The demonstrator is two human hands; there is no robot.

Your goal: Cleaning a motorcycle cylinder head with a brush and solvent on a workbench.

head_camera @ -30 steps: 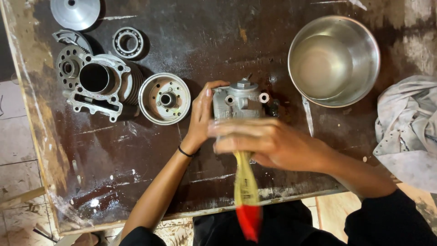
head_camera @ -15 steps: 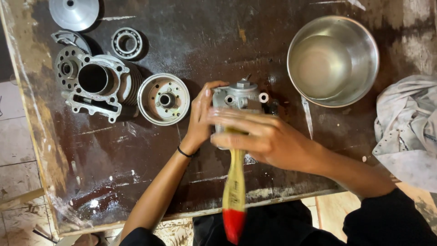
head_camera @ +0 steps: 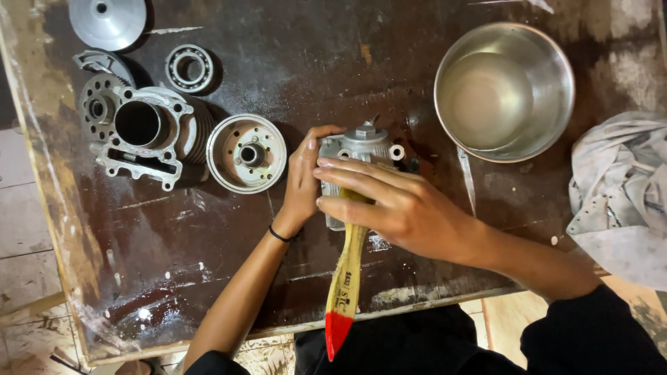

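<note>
two bare hands are seen from above at a dark, stained worktable (head_camera: pixel 208 292). a grey cast-metal engine part (head_camera: pixel 361 149) is held near the middle of the table, steadied from its left side by the left hand (head_camera: pixel 303 180), whose fingers are curled against the casting and whose wrist carries a thin black band (head_camera: pixel 280 235). the right hand (head_camera: pixel 399 205) is closed around a paintbrush (head_camera: pixel 345 285) with a yellow wooden handle and a red tip; the handle is pointed back toward the table's near edge, while the bristle end is hidden under the fingers, over the casting.

just left of the left hand a round, dish-shaped metal part (head_camera: pixel 246 153) with a central hub is laid flat. further left a finned cylinder block (head_camera: pixel 142 135) with an open bore is set, partly over a round toothed plate (head_camera: pixel 97 104). a ball bearing (head_camera: pixel 189 68) is placed above it, and a smooth conical metal disc (head_camera: pixel 108 19) is cut off by the top edge. a steel bowl (head_camera: pixel 504 90) holding a clear liquid is stood at the upper right, well apart from the hands. a crumpled grey rag (head_camera: pixel 618 194) is draped over the table's right edge. a dark sleeve (head_camera: pixel 597 333) is worn on the right arm.
</note>
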